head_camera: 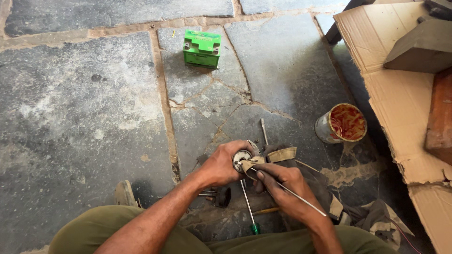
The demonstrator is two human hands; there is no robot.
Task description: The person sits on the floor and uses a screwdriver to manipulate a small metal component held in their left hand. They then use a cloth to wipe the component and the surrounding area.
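Note:
My left hand (220,164) grips a small round metal part (241,159) with a pale face, held just above the stone floor. My right hand (282,186) pinches a strip of tan cloth (278,155) against that part and also holds a thin metal rod (301,200) that slants down to the right. Both hands meet at the round part, between my knees in olive trousers.
A green-handled screwdriver (249,211) and small dark tools (219,196) lie on the floor under my hands. A green battery (202,48) sits farther ahead. An open can with orange-red contents (342,123) stands to the right, beside flattened cardboard (400,99). A dirty rag (372,218) lies at lower right.

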